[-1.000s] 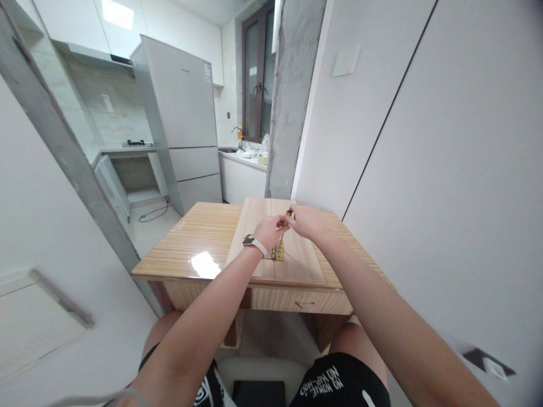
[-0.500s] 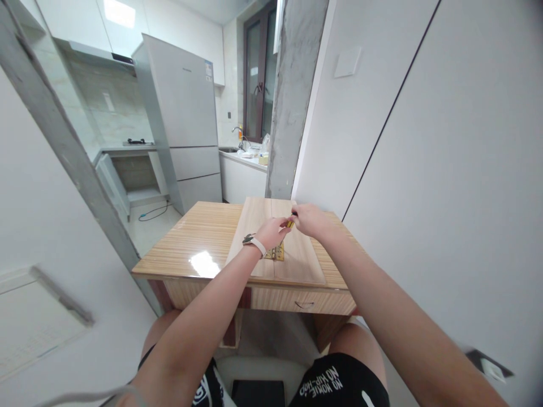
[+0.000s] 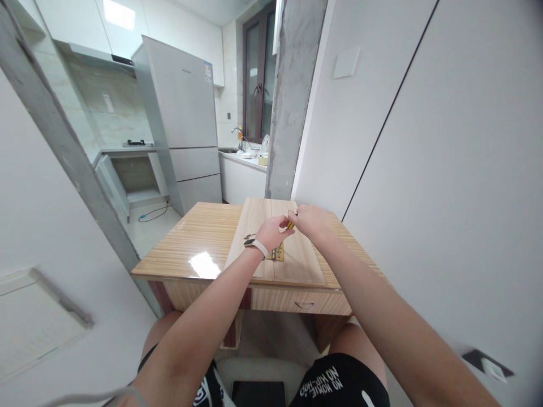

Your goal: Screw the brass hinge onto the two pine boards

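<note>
Over the boards, my left hand, with a pale-banded watch at its wrist, pinches a small yellow-and-black object whose kind I cannot make out. My right hand is closed at the object's far end, thumb against it, and hides part of it. Beneath my left hand a brass-coloured hinge lies across the seam of two light wooden boards; the hand covers part of it. Just beyond the watch, a small dark metal piece rests on the left board.
The boards lie on a glossy wooden desk with a drawer in front. A white wall panel stands close on the right. Beyond the desk are a fridge and a sink counter. My knees are under the desk's front edge.
My right thumb has shifted slightly left over the yellow-and-black object, and the dark end seen there before is now mostly covered. The left hand stays nearly in place.
</note>
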Demonstrator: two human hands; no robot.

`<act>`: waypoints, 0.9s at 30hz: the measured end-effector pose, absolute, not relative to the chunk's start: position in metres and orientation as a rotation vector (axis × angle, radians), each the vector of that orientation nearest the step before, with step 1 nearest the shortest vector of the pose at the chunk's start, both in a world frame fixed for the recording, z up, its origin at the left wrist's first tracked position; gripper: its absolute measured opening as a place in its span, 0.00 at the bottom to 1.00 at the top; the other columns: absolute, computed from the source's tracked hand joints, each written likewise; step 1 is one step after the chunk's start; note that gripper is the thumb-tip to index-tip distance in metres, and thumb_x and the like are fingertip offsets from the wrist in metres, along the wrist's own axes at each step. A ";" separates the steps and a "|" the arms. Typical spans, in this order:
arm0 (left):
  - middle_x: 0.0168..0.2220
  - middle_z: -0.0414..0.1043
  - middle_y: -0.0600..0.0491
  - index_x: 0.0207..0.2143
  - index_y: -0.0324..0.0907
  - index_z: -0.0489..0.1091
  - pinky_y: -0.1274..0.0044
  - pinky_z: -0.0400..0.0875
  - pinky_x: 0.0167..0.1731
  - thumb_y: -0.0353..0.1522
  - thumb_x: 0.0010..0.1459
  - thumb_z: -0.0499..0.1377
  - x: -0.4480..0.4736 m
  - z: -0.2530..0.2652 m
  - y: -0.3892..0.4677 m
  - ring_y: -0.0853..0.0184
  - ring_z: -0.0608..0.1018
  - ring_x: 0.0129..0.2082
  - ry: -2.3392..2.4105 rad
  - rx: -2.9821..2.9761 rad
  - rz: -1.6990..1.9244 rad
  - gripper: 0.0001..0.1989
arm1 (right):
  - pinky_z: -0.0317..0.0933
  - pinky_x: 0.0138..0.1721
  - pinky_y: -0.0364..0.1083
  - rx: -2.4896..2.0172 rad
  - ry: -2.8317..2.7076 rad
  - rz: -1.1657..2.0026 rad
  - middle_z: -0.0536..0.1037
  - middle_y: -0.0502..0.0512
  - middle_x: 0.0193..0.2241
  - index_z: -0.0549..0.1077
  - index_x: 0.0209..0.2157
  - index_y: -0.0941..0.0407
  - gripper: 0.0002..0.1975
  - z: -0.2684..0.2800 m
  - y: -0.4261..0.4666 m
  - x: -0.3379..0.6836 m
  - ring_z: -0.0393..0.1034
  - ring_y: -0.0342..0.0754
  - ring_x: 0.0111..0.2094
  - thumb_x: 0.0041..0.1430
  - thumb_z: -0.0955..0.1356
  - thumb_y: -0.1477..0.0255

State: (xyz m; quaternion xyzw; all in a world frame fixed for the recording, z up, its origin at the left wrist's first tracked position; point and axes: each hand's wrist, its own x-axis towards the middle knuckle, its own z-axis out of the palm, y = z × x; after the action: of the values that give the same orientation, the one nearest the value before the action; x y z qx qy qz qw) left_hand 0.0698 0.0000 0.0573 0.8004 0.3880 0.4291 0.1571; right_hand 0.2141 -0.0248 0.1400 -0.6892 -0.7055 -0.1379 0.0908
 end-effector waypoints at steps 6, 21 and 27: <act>0.34 0.77 0.52 0.37 0.41 0.73 0.75 0.70 0.36 0.36 0.58 0.65 0.073 0.056 0.002 0.67 0.77 0.33 1.096 2.296 1.275 0.08 | 0.64 0.45 0.50 -2.051 -2.045 -0.369 0.81 0.70 0.42 0.80 0.44 0.59 0.28 0.138 -0.027 0.208 0.76 0.59 0.44 0.70 0.56 0.55; 0.39 0.79 0.48 0.44 0.41 0.75 0.74 0.72 0.41 0.31 0.63 0.57 0.066 0.051 0.011 0.63 0.79 0.40 1.035 2.344 1.110 0.09 | 0.60 0.41 0.44 -1.642 -2.543 -0.358 0.81 0.62 0.40 0.77 0.42 0.58 0.10 0.146 -0.019 0.226 0.75 0.52 0.44 0.67 0.65 0.71; 0.44 0.78 0.47 0.49 0.41 0.73 0.73 0.73 0.43 0.33 0.61 0.60 0.064 0.053 0.008 0.63 0.78 0.44 1.000 2.298 1.099 0.14 | 0.62 0.45 0.46 -1.746 -2.511 -0.412 0.81 0.67 0.41 0.78 0.43 0.61 0.19 0.149 -0.023 0.222 0.76 0.55 0.45 0.70 0.61 0.63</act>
State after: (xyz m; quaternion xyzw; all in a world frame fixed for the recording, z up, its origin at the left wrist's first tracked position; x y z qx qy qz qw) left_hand 0.0640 0.0081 0.0532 0.8227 0.3578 0.3934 0.2010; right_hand 0.2224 -0.0230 0.1493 -0.5656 -0.8133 -0.1335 0.0275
